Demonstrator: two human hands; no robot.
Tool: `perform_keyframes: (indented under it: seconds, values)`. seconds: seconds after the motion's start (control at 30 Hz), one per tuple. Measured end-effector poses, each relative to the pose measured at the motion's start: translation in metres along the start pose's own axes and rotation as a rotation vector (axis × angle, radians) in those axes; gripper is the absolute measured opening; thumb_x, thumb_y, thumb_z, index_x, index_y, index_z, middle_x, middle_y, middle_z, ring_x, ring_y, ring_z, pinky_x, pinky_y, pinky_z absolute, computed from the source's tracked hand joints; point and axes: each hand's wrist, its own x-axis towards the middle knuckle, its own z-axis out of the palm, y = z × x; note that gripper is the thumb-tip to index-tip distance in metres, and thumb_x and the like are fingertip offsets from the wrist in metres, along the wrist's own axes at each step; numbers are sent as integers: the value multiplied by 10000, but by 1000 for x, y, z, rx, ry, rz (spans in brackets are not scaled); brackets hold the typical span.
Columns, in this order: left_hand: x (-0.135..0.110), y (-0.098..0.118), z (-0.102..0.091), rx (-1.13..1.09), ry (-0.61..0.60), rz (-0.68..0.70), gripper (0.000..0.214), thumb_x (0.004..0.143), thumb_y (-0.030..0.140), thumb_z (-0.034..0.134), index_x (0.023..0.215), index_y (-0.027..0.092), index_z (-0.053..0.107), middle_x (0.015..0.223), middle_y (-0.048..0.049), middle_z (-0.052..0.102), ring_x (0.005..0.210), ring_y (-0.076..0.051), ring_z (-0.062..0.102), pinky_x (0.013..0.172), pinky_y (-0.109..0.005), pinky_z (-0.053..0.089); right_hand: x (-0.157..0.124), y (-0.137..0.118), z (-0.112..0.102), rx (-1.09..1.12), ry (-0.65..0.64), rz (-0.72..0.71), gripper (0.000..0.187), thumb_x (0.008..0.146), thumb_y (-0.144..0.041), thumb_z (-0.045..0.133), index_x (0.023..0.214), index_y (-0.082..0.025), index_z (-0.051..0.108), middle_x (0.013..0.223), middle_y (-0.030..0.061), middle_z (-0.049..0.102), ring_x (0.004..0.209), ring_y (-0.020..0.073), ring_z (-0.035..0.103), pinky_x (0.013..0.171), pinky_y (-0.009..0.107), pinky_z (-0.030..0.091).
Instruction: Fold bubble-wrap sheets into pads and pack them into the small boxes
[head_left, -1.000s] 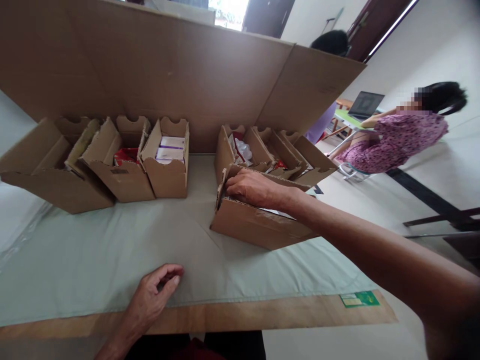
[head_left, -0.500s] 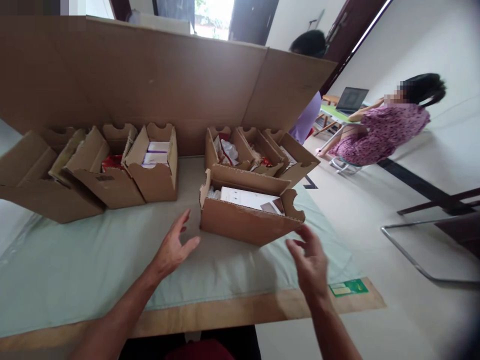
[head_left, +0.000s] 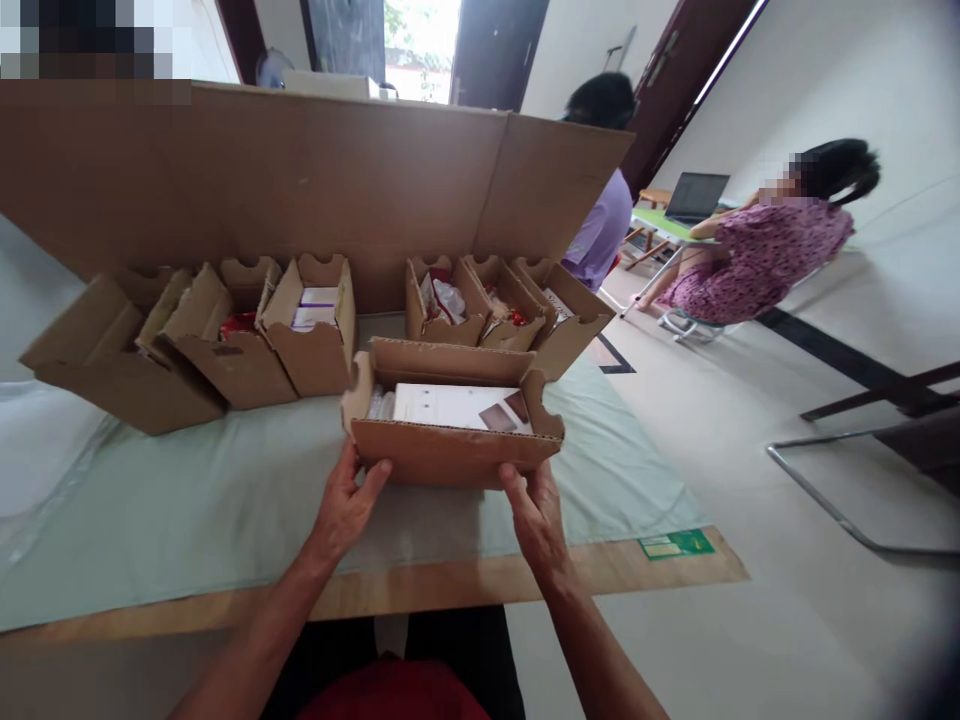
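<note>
In the middle of the table [head_left: 247,608], between its near edge and the boxes toward the far edge, a cardboard box [head_left: 431,457] lies lengthwise in both hands, its open top showing a white carton [head_left: 446,406] and some clear plastic [head_left: 381,404] at the left end. The left hand [head_left: 346,502] has its thumb on the front wall and its fingers curled round the lower left corner; the right hand [head_left: 538,515] grips the lower right part in the same way, its fingertips hidden. Whether the base touches the cloth [head_left: 247,500] cannot be told. The hold looks low and close to the front, so the likeliest trouble is the box tipping away if the back is heavy, or sideways if one hand rises sooner, letting the carton slide into an end wall. The ragged, cut-out ends seem thin and might bend under a hard squeeze. Should the base rest down, a drag could ruck the cloth. The right boxes [head_left: 566,335] sit close behind, and a swing toward the far right corner might knock them; the left boxes [head_left: 232,357] look less exposed.
</note>
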Motion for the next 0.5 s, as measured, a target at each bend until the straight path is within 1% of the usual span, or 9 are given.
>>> perform_keyframes:
  seconds: [0.1, 0.17, 0.23, 0.27, 0.33, 0.4, 0.43, 0.5]
  values:
    - [-13, 22, -33, 47, 119, 32, 561, 896, 544, 658, 1324, 197, 549, 1269, -98, 675, 1158, -230, 646, 1033, -365, 517, 2, -26, 24, 49, -83, -43, 514, 921, -516, 594, 1352, -236, 586, 1316, 113, 671, 1217, 303, 609, 1066, 461, 480]
    - [-14, 39, -44, 72, 181, 75, 583, 888, 543, 671, 1344, 205, 538, 1294, -92, 666, 1175, -233, 642, 1037, -361, 516, 8, -43, 34, 80, -110, -85, 530, 917, -516, 594, 1359, -224, 575, 1327, 113, 668, 1211, 298, 610, 1060, 451, 483]
    - [-16, 50, -44, 70, 197, 104, 592, 892, 553, 661, 1355, 208, 530, 1279, -89, 672, 1144, -230, 658, 1016, -355, 527, 11, -52, 34, 92, -102, -117, 535, 917, -519, 596, 1362, -223, 571, 1318, 104, 674, 1198, 289, 615, 1049, 434, 487]
    - [-19, 53, -41, 64, 180, 107, 586, 900, 555, 648, 1356, 208, 528, 1268, -90, 677, 1122, -227, 668, 999, -350, 534, 9, -54, 30, 80, -80, -123, 522, 921, -517, 597, 1354, -227, 576, 1313, 97, 676, 1191, 284, 617, 1044, 424, 487]
    - [-26, 54, -36, 57, 116, 95, 566, 922, 547, 623, 1364, 207, 525, 1271, -98, 678, 1108, -228, 676, 978, -345, 540, 0, -53, 19, 26, -13, -117, 477, 932, -504, 597, 1330, -240, 595, 1296, 85, 682, 1170, 278, 626, 1023, 408, 495]
    - [-36, 52, -36, 73, 70, 68, 549, 940, 527, 605, 1380, 210, 521, 1297, -106, 672, 1125, -233, 673, 973, -343, 539, -12, -49, 13, -28, 24, -94, 447, 946, -485, 589, 1325, -250, 602, 1285, 82, 688, 1158, 278, 633, 997, 399, 507]
    - [-40, 51, -39, 89, 69, 54, 545, 943, 517, 603, 1388, 213, 519, 1302, -105, 673, 1129, -234, 673, 972, -343, 538, -17, -48, 13, -40, 9, -84, 446, 950, -479, 585, 1334, -252, 599, 1287, 83, 689, 1160, 280, 633, 991, 398, 511]
    - [-45, 53, -48, 130, 117, 36, 535, 942, 503, 608, 1387, 218, 523, 1273, -94, 688, 1105, -231, 681, 962, -341, 541, -22, -48, 20, -28, -68, -85, 465, 953, -480, 578, 1357, -251, 587, 1306, 86, 681, 1181, 282, 625, 1005, 402, 507]
